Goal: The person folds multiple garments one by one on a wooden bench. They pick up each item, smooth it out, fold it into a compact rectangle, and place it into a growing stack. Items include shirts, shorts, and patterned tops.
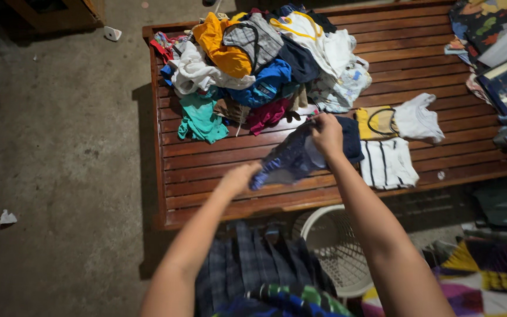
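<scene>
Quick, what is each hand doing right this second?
Left hand: closed on one end of the dark blue patterned garment.
Right hand: closed, pinching the same garment's other end above the wooden slatted bench.

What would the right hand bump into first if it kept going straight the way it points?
The right hand, gripping a blue garment, points up the wooden bench toward the laundry pile. It would probably first meet the pale patterned cloth at the pile's near edge, though depth is hard to judge.

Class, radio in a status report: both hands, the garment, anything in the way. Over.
Left hand and right hand both grip the dark blue patterned garment, stretched over the wooden slatted bench. Clothes pile behind, folded items beside.
</scene>
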